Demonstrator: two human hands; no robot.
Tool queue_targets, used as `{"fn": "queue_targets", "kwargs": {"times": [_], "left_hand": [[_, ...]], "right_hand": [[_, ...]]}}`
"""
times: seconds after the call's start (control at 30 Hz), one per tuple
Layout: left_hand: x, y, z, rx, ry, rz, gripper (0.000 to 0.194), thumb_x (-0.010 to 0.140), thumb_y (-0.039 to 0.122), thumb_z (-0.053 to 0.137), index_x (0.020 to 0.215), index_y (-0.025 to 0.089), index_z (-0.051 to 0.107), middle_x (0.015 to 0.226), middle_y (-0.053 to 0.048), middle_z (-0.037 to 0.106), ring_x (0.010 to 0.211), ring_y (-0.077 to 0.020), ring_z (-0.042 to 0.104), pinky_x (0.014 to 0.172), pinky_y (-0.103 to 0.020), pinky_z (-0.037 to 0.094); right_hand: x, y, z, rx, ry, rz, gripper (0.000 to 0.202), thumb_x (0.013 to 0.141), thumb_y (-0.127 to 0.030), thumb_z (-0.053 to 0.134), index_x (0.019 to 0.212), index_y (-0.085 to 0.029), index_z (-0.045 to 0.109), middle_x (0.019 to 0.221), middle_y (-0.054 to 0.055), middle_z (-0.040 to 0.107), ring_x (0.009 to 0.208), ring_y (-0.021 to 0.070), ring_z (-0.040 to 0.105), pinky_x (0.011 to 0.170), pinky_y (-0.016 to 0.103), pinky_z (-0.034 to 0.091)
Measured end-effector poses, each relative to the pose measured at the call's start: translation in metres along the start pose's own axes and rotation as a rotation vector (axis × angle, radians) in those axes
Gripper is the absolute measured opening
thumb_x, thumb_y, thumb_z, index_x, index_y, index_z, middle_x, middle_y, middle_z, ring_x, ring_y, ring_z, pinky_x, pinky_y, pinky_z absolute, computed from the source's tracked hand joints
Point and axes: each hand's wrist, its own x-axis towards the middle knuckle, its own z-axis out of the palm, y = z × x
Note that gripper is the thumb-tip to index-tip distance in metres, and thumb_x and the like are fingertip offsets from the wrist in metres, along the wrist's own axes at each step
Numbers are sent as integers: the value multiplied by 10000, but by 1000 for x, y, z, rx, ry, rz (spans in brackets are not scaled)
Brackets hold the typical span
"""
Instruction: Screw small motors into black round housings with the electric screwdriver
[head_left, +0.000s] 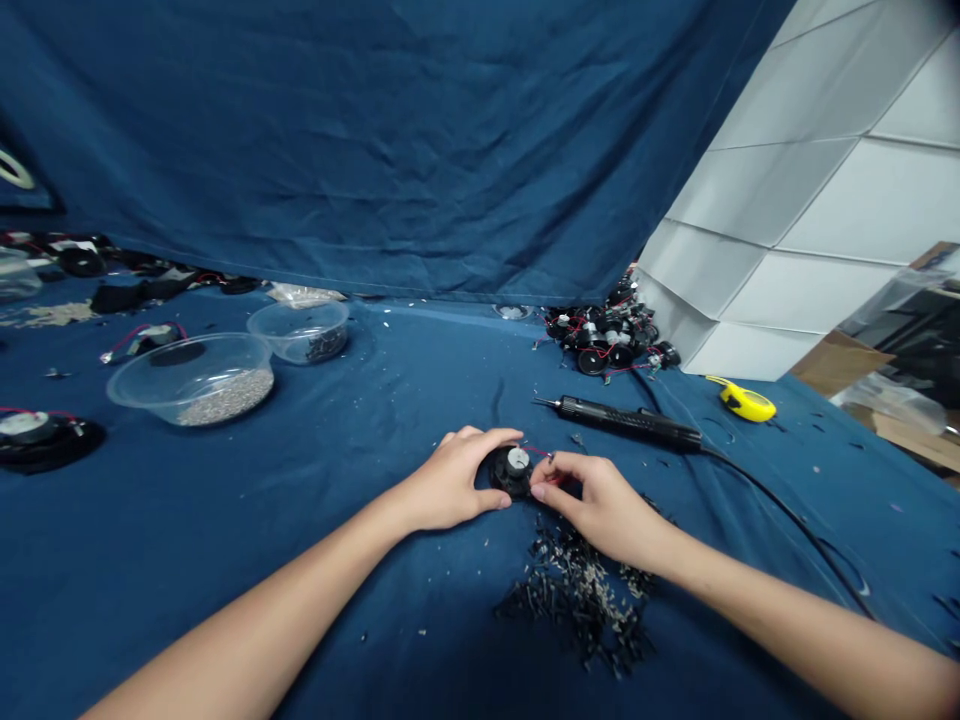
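Note:
A small round black part with a silver motor-like cylinder on top sits on the blue cloth, red wire at its right side. My left hand grips it from the left, thumb and forefinger curved around its edge. At its right edge, my right hand has thumb and forefinger pinched together near the red wire; what lies between those fingertips is too small to make out. Below the right hand is a loose pile of small black pieces and silver screws. A black electric screwdriver lies beyond it, bit pointing left.
Clear plastic bowls, one with silver screws and one with dark pieces, stand at left. More wired black parts lie there. A heap of similar parts, a yellow tape measure and white boxes are at right. Blue cloth hangs behind.

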Motion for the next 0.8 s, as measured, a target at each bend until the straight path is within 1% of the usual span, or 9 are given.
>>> {"fn": "queue_targets", "kwargs": {"times": [0.13, 0.2, 0.3, 0.43, 0.57, 0.63, 0.7, 0.8], "left_hand": [[0, 1, 0, 11, -4, 0, 701, 702, 289, 728, 1340, 316, 439, 1253, -76, 548, 1154, -307, 472, 984, -466, 367], [0, 0, 1, 11, -4, 2, 704, 700, 279, 731, 1340, 314, 440, 1262, -76, 546, 1160, -304, 470, 988, -459, 364], [0, 0, 1, 7, -3, 5, 703, 704, 268, 731, 1341, 315, 438, 1263, -69, 551, 1162, -297, 470, 993, -448, 358], [0, 0, 1, 3, -4, 21, 704, 699, 254, 737, 1333, 324, 440, 1266, -55, 554, 1156, -298, 475, 992, -450, 353], [0, 1, 0, 5, -3, 22, 702, 700, 250, 735, 1332, 324, 440, 1268, -60, 555, 1165, -300, 468, 993, -455, 352], [0, 1, 0, 8, 1, 12, 701, 698, 252, 737, 1331, 320, 444, 1260, -67, 556, 1162, -301, 469, 988, -455, 359], [0, 1, 0, 9, 3, 6, 697, 700, 258, 736, 1332, 320, 447, 1253, -70, 558, 1158, -302, 472, 982, -453, 366], [0, 1, 1, 4, 0, 15, 695, 707, 264, 732, 1336, 321, 442, 1261, -67, 557, 1165, -300, 467, 989, -453, 359]], "right_hand": [[3, 2, 8, 264, -22, 66, 108, 828, -270, 598, 884, -178, 593, 824, 17, 639, 782, 152, 604, 730, 285, 481], [4, 2, 11, 372, -33, 93, 113, 809, -273, 622, 857, -176, 588, 807, 12, 625, 775, 144, 597, 726, 279, 481], [4, 1, 12, 451, -49, 135, 109, 801, -276, 629, 831, -173, 611, 793, 10, 633, 756, 136, 593, 717, 275, 478], [3, 4, 12, 349, -15, 137, 166, 821, -288, 607, 919, -186, 693, 890, 34, 701, 817, 165, 632, 790, 327, 490], [-1, 7, 12, 162, 43, 42, 175, 830, -232, 582, 908, -231, 739, 935, 30, 724, 922, 194, 646, 902, 371, 465], [-3, 6, 12, 114, 68, 15, 196, 818, -191, 573, 909, -236, 741, 941, 28, 722, 909, 190, 646, 877, 358, 479], [-5, 5, 12, 92, 68, 16, 209, 794, -167, 589, 934, -224, 732, 923, 27, 716, 826, 173, 643, 796, 326, 503], [-6, 1, 13, 52, 67, 16, 177, 770, -187, 648, 931, -210, 720, 882, 21, 704, 738, 153, 622, 720, 296, 506]]}}
